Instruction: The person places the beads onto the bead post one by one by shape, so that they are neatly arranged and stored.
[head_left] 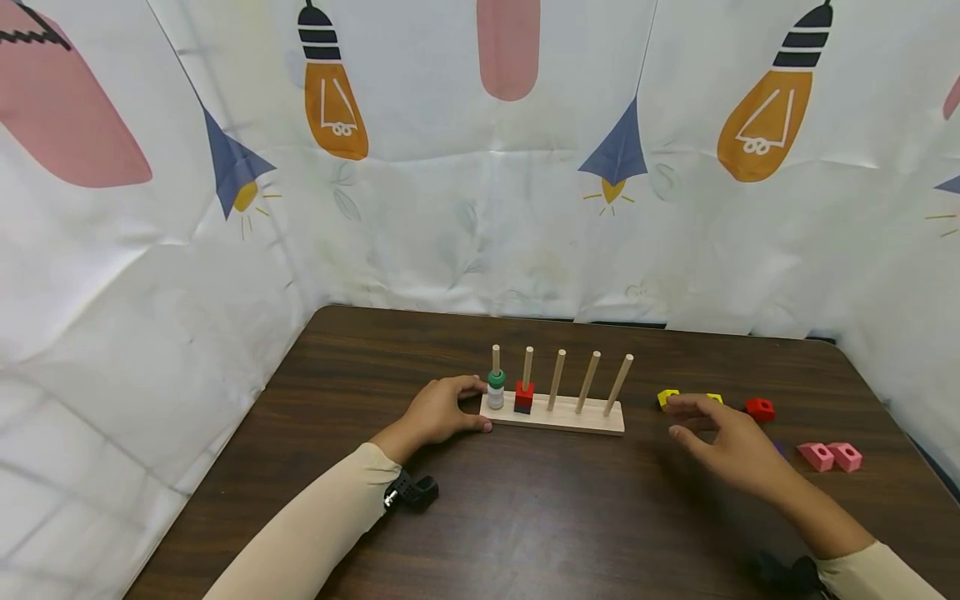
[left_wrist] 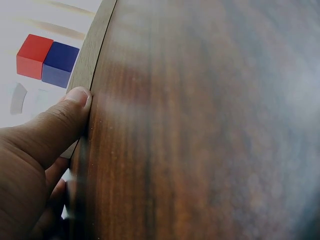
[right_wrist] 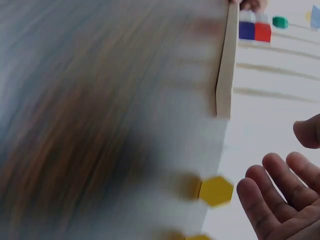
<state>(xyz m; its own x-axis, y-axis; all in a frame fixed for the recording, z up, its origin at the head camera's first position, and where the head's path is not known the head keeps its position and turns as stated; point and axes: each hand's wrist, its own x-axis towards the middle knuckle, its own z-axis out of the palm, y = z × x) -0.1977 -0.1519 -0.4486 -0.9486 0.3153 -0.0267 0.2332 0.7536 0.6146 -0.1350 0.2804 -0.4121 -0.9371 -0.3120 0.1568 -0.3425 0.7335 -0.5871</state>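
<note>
Wooden five-peg rack (head_left: pixel 564 415): best kept steady, pinched in left grip (head_left: pixel 442 408). With right grip (head_left: pixel 729 446) empty and relaxed, approach the nearest yellow hexagonal block (right_wrist: pixel 216 191) gently from above.

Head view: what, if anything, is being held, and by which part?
The left hand grips the wooden peg stand by its left end; the right hand holds nothing.

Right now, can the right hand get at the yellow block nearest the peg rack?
Probably yes: the right hand holds nothing, its fingers are open, and it appears close to that yellow block. The right wrist view shows nothing between them.
</note>
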